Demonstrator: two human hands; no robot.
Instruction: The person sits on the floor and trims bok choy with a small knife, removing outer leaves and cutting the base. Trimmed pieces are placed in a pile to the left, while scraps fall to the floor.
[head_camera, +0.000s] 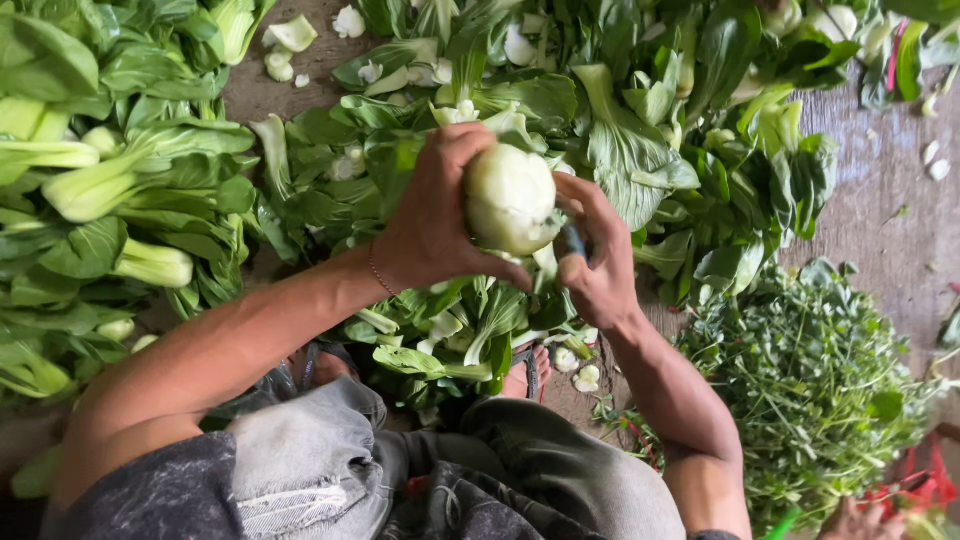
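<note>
A: Left hand (430, 215) clamped on a bok choy head (510, 198), pale base up, raised over the lap above the trimmed leaves (450, 330).

B: Right hand (590, 262)?

A: Closed against the lower right side of the same head, thumb pressing the base. Something dark and bluish (572, 240) between fingers and stalk, probably a small knife handle. Blade hidden, can't confirm.

B: Surroundings?

A: Untrimmed bok choy pile (110, 190) on the left. More loose heads and leaves (640, 110) ahead. Bundle of thin-stemmed herbs (810, 380) on the right. All on the ground (890, 200). Cut white stalk bits (585, 375) near a sandalled foot (530, 372).

B: Risks?

A: If a blade, left fingers sit very close to the cutting line; a slip off the smooth rounded base likely nicks them. Wet stalk, so the head could twist out of the grip and drop. Too deep a cut could loosen the outer leaves. Scraps underfoot also slippery.
</note>
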